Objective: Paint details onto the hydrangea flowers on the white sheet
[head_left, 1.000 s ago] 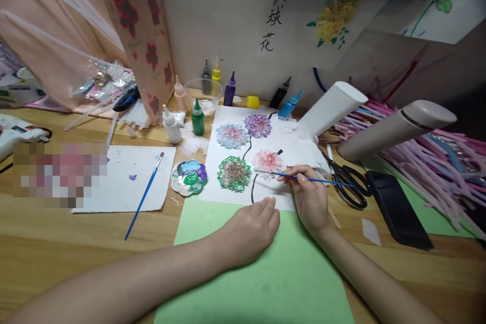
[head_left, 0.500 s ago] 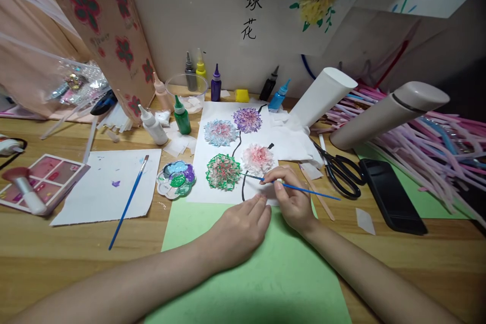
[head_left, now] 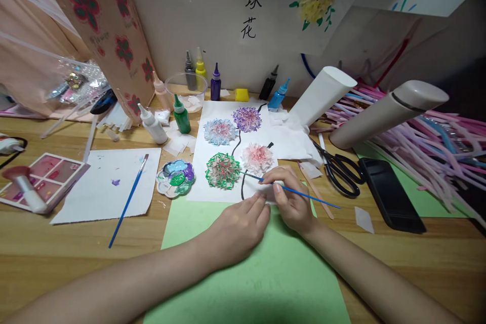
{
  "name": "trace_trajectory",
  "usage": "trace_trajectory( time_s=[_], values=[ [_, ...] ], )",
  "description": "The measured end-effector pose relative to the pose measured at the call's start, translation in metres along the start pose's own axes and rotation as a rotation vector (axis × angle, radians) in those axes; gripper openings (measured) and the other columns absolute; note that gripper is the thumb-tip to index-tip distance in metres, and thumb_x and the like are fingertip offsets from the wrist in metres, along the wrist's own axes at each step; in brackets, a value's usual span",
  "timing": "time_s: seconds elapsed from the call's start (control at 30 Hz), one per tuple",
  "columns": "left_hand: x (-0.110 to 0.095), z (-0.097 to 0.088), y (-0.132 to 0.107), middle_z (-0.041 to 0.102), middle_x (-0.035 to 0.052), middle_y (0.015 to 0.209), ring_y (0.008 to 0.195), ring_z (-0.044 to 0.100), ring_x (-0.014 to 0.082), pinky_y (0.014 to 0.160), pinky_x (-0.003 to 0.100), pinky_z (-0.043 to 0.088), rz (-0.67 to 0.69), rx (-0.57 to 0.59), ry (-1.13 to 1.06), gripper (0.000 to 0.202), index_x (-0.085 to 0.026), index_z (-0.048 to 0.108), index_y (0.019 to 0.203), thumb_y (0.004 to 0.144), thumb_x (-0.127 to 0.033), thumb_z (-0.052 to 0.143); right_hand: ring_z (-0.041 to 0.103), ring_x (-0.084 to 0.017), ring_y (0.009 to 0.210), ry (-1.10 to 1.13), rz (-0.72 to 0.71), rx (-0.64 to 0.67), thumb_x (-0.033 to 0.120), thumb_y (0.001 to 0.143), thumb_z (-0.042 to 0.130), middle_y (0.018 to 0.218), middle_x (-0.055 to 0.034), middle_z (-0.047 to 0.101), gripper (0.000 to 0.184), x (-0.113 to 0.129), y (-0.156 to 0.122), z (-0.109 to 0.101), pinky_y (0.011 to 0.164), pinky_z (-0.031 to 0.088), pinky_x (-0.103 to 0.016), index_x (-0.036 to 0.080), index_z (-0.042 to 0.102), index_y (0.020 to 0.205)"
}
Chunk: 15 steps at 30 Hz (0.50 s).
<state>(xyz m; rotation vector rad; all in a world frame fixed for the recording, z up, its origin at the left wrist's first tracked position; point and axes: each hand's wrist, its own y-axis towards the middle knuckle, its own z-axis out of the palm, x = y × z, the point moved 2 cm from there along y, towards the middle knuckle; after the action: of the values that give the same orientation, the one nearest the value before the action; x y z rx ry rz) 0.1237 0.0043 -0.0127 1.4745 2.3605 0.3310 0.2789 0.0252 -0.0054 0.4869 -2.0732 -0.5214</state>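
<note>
Thin blue paintbrush (head_left: 304,194) held over the flower sheet (head_left: 201,190), tip by the green-edged flower (head_left: 223,170).
Right-hand (head_left: 291,202) grip clamped on the brush ahead of mid-length, thumb and fingers closed; tip contact cannot be told; handle judged light, stiff and smooth, best taken close behind the bristles; flowers appear soft and easily crushed, so the sheet is better held by its bare margin; left hand (head_left: 243,228) lies at the sheet's lower edge over green card (head_left: 246,288), fingers together, palm hidden, contents undeterminable; paint palette (head_left: 176,178) just left, scissors (head_left: 343,174) right, on the tabletop (head_left: 87,268).
</note>
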Motion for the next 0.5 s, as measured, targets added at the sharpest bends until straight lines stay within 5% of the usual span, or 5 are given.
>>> trace_trajectory(
  time_s=[0.5],
  values=[
    [-0.0005, 0.0006, 0.0000, 0.062, 0.0203, 0.120, 0.117, 0.057, 0.0268, 0.093, 0.034, 0.053, -0.007, -0.005, 0.039, 0.036, 0.000, 0.053, 0.121, 0.089, -0.009, 0.038, 0.056, -0.020, 0.079, 0.010, -0.011, -0.017, 0.017, 0.088, 0.040, 0.079, -0.0043, 0.062, 0.018, 0.0013, 0.0012, -0.0008, 0.071, 0.045, -0.035, 0.022, 0.057, 0.086]
  ],
)
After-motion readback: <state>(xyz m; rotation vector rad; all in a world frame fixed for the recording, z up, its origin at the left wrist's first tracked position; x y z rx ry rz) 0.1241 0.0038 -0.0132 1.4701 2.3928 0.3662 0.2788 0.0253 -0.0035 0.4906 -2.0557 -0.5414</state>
